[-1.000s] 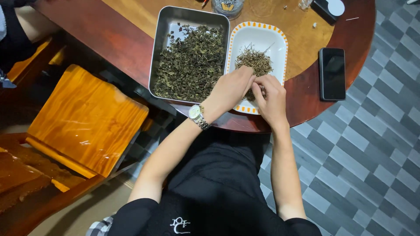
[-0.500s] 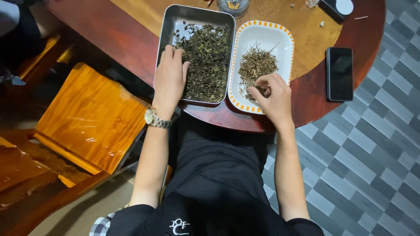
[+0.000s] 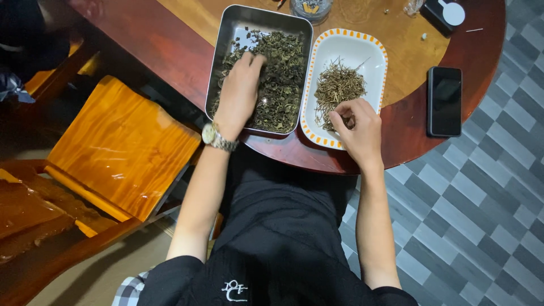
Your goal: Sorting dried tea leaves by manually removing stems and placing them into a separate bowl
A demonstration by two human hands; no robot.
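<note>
Head view: compared with a second ago, when both hands met over the white oblong dish with the orange-dashed rim (image 3: pixel 374 48), the left hand (image 3: pixel 239 93) has crossed into the rectangular steel tray (image 3: pixel 224 42). It now lies on the dark dried leaves (image 3: pixel 283 79), fingers curled into them; whether it has pinched any I cannot tell. The right hand (image 3: pixel 356 127) stays over the dish, fingertips pinched loosely beside the pale brown stems (image 3: pixel 337 85). A black phone (image 3: pixel 445 102) lies on the round wooden table (image 3: pixel 187 51).
</note>
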